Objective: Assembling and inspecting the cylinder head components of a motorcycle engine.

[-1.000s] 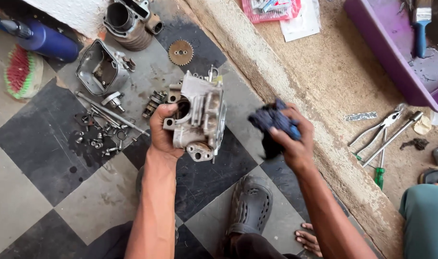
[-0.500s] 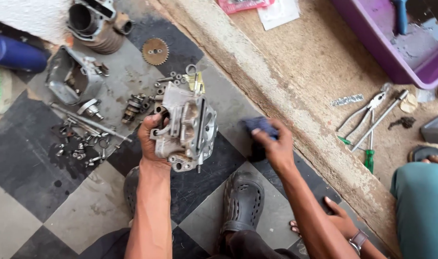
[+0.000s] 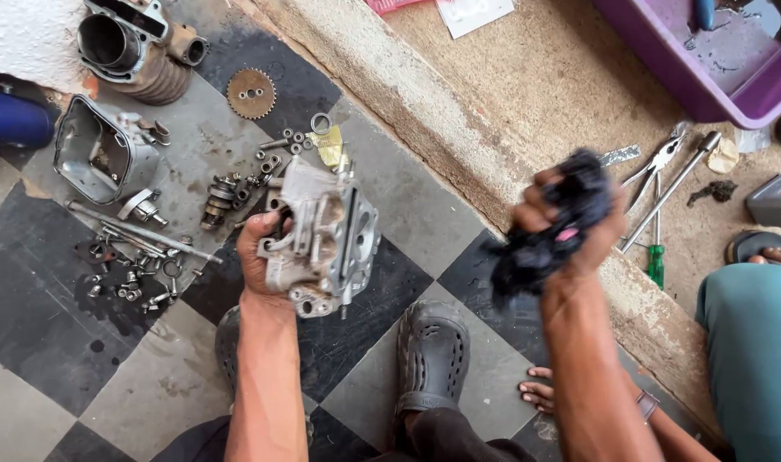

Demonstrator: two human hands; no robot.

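- While we crouched over the checkered floor (image 3: 82, 402), our left hand (image 3: 262, 257) held the grey engine casting (image 3: 326, 239) up off the tiles, fingers wrapped tight round its near edge, apparently to turn its faces toward us.
- Our right hand (image 3: 579, 222), wrist raised, had its fingers bunched shut on a dark rag (image 3: 544, 231), well apart from the casting.
- Beyond the left fingertips lay a sprocket (image 3: 251, 93), and nearer, scattered bolts (image 3: 134, 287), seemingly set aside in groups.

Bright daylight; soft shadows; slight blur
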